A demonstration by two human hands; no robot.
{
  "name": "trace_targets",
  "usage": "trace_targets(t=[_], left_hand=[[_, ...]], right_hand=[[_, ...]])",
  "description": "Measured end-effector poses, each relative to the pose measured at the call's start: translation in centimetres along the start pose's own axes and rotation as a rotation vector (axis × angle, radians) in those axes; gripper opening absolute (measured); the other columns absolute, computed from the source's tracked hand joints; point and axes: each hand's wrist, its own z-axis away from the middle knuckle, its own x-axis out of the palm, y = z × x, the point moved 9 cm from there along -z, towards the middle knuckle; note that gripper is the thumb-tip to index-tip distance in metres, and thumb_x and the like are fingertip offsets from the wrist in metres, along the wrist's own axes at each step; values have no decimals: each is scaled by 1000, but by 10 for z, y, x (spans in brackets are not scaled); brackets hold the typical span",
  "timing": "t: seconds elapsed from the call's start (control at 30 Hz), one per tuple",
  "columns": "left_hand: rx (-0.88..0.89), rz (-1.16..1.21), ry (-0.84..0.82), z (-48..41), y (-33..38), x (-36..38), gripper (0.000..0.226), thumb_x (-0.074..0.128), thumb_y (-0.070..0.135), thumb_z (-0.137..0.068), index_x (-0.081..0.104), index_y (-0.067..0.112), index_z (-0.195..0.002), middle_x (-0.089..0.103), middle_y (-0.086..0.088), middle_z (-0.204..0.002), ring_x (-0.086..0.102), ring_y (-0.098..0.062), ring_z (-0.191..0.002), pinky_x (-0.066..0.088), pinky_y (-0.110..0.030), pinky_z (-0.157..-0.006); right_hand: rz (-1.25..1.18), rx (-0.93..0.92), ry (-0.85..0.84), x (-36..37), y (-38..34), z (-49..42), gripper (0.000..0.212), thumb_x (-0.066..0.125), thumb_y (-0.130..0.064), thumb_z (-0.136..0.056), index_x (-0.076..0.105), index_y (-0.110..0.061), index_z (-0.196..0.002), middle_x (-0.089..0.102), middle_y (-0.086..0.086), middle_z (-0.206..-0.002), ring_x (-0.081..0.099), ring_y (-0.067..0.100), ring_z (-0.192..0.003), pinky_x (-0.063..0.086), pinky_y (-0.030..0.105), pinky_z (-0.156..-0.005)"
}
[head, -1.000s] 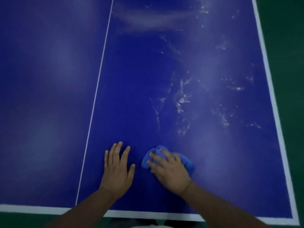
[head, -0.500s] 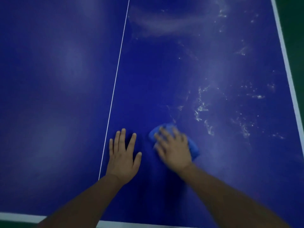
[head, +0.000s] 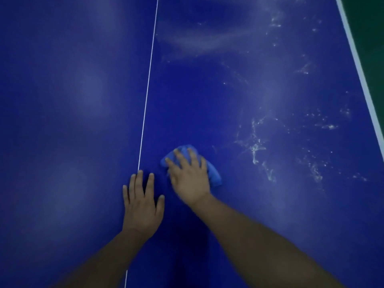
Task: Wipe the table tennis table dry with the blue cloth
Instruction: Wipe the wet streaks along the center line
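Observation:
The dark blue table tennis table (head: 62,100) fills the view. My right hand (head: 190,177) presses flat on the bunched blue cloth (head: 214,175), which shows past my fingertips and to the right of my palm. My left hand (head: 142,202) lies flat on the table with fingers spread, just left of the right hand, its fingertips at the white centre line (head: 148,90). Water drops and streaks (head: 256,146) glisten on the table to the right of the cloth and farther away.
The white side line (head: 361,75) marks the table's right edge, with dark green floor (head: 369,23) beyond it. A pale smear (head: 199,40) curves across the far right half.
My right hand has pushed the cloth forward, away from me, past the left hand's fingertips. The view has shifted forward and the table's near edge has dropped out of sight.

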Motion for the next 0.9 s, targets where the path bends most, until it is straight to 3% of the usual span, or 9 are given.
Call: trace_targets(t=[0.13,0.3,0.37,0.43,0.53,0.6,0.67,0.77,0.9], left_hand=[[92,-20,-36,-29,26,-1,73,22,56,-96,21,18,-158,0,-11,-167,-10,-25,-154,-3,-51,-124],[186,32,-66,-39,75,7,67,35,50,-101,21,19,-158,-4,-10,-167,-13,-23,-154,-4,-50,-124],[177,52,-79,-32,88,13,66,42,44,-102,19,19,-159,-6,-9,-167,-15,-21,-153,-6,-48,-124],[160,62,-80,-22,94,20,65,44,41,-102,20,18,-158,-2,-9,-167,-11,-23,-154,-3,-49,-124],[158,67,-45,-6,104,28,65,54,33,-98,28,13,-155,12,-15,-165,6,-29,-153,11,-56,-123],[156,68,-14,1,108,31,64,47,36,-97,31,12,-153,17,-16,-163,9,-30,-153,10,-56,-123],[174,57,-15,4,115,34,65,35,44,-97,31,12,-154,16,-15,-164,8,-30,-153,5,-53,-124],[200,52,-41,7,125,40,67,28,47,-97,28,13,-155,12,-14,-165,3,-28,-154,5,-55,-123],[199,40,-65,15,139,43,67,25,48,-98,25,15,-156,8,-12,-165,-3,-25,-155,5,-55,-124]], right_hand=[[1,434,116,-35,148,0,47,38,-44,-94,63,-34,-132,53,1,-147,45,42,-132,40,59,-100],[-101,911,178,-76,295,71,43,36,-37,-105,55,-28,-143,41,1,-156,33,43,-139,30,60,-110],[-92,822,236,-79,275,65,46,35,-32,-102,59,-18,-137,49,11,-149,47,47,-127,36,59,-106],[-54,517,238,-66,199,43,47,36,-32,-96,62,-18,-132,54,12,-145,54,46,-119,43,55,-100],[-34,244,91,-29,83,51,43,39,-41,-97,61,-30,-133,52,0,-148,41,36,-136,42,53,-100],[-67,207,61,-24,77,60,42,41,-44,-99,61,-33,-133,52,-4,-148,33,30,-141,41,53,-102],[-26,245,103,-29,126,67,41,43,-45,-98,62,-33,-132,54,-3,-146,37,33,-136,43,53,-98],[44,529,130,-50,239,93,44,40,-42,-96,65,-30,-130,55,1,-145,46,42,-125,43,54,-96],[-58,859,136,-80,342,120,43,36,-38,-105,55,-27,-142,41,-2,-156,31,42,-139,30,58,-110]])
